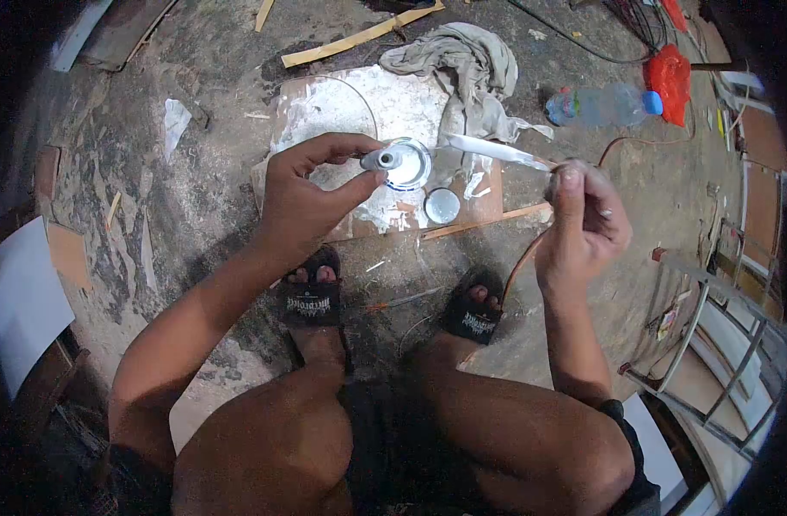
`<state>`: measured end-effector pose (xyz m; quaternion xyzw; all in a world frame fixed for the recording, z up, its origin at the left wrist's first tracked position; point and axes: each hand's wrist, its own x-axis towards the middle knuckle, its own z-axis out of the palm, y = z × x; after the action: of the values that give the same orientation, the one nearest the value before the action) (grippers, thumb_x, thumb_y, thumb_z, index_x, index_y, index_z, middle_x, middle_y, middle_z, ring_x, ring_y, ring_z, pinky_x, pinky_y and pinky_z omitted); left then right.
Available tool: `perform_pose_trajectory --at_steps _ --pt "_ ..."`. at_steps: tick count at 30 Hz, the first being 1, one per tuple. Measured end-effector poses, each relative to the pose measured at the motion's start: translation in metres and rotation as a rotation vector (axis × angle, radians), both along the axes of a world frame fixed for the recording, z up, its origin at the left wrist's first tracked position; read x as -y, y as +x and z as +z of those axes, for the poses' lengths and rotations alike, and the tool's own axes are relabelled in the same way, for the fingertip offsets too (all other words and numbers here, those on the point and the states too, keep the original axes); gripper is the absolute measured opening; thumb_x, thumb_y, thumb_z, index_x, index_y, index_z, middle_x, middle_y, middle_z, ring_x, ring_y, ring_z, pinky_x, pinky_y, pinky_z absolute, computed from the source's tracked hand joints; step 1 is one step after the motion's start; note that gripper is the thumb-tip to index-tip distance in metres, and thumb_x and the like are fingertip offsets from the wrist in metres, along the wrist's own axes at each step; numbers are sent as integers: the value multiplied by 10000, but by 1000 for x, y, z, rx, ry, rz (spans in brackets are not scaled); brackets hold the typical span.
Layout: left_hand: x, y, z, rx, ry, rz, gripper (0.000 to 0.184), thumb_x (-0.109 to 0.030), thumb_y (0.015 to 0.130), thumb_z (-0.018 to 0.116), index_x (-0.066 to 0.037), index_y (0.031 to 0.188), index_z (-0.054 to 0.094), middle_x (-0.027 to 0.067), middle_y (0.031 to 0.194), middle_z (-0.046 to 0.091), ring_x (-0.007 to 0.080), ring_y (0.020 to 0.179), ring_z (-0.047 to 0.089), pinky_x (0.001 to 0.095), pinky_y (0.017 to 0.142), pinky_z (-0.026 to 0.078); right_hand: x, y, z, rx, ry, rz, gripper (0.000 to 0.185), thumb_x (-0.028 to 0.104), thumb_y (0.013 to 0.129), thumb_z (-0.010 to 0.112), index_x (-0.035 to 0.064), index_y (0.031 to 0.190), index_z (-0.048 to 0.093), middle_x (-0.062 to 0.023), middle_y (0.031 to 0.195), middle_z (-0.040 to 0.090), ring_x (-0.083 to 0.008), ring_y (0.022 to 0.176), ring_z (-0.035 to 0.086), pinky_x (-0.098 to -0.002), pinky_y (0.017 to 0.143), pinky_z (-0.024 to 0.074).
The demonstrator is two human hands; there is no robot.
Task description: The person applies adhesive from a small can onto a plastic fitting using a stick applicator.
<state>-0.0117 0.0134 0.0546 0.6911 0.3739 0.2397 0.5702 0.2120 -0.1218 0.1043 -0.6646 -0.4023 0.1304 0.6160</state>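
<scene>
My left hand [314, 191] pinches a small silver tube [381, 160] between thumb and forefinger, its round tip facing up. Just below it is a round can [424, 176] with white paste or paint inside; I cannot tell whether the tube touches the rim. A narrow flat spatula [494, 148], smeared with white, sticks out leftward from my right hand [585, 215], which grips its near end. The blade hangs to the right of the can. Close to the can lies a round, white-stained lid [442, 205]. Under them is a white-smeared board [350, 225].
A crumpled grey cloth [467, 56] lies at the board's far edge. Farther right are a plastic bottle [607, 105] and a red bag [668, 82]. A cable [524, 258] runs near my right foot. A metal frame [712, 344] stands at the right.
</scene>
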Motion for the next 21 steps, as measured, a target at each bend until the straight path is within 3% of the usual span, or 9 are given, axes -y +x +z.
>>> perform_pose_trajectory --at_steps 11,14,21 --pt "0 2 4 6 -23 3 238 -92 799 778 -54 1030 733 43 1003 738 106 933 652 284 884 484 -2 2 27 -11 187 39 120 71 939 647 -42 975 670 -126 913 674 -114 699 566 -248 628 459" --pt "1 3 4 15 -30 7 235 -94 801 777 -52 1028 732 45 1002 738 111 939 654 287 888 485 -1 3 29 31 191 79 159 55 976 568 -67 1041 644 -112 906 626 -116 718 486 -291 647 407" --pt "2 3 3 4 -41 1 253 -102 801 776 -51 1044 730 59 1023 738 128 962 662 296 905 486 -1 1 39 28 172 79 164 62 970 582 -48 1068 653 -103 892 619 -121 706 476 -304 640 401"
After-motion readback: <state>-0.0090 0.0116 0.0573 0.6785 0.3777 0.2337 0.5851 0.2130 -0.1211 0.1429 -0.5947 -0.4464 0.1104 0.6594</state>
